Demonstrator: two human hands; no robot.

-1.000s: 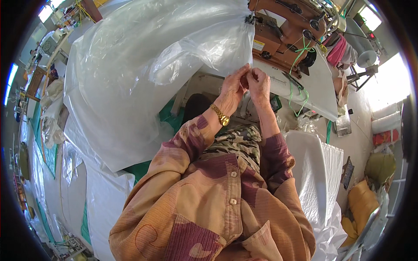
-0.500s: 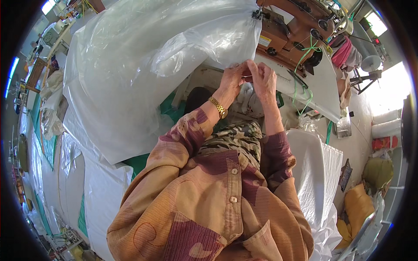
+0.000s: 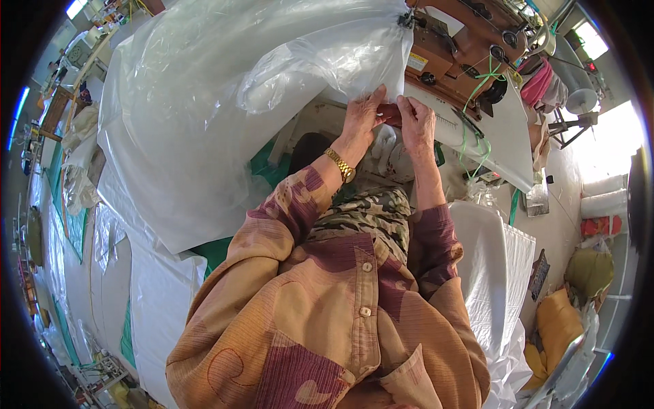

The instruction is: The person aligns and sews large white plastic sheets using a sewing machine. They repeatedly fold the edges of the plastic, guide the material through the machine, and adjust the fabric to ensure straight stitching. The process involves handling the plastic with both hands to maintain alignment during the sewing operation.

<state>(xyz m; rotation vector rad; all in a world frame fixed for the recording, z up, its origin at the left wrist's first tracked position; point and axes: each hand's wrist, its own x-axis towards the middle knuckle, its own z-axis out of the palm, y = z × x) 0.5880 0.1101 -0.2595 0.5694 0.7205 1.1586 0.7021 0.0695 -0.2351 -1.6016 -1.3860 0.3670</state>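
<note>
A large translucent white plastic sheet [image 3: 184, 116] spreads over the table and hangs toward me. Its right edge runs up to the needle area of a brown sewing machine [image 3: 456, 51]. My left hand [image 3: 361, 121], with a gold watch on the wrist, is closed on the sheet's near right edge, thumb on top. Just to its right, my right hand [image 3: 417, 123] pinches the same edge close to the corner, fingers bent. A narrow gap separates the two hands, and some fingertips are hidden beneath the plastic.
A green string [image 3: 487, 82] hangs from the machine over the white tabletop [image 3: 501, 153]. White folded sheeting [image 3: 487, 266] lies by my right side. At the far right are yellow cloth [image 3: 558, 324] and an olive sack [image 3: 590, 273]. Green sheeting [image 3: 216, 255] shows under the plastic.
My hands have drawn slightly apart along the sheet edge. The left thumb has come up onto the plastic, and the right hand has shifted a little to the right.
</note>
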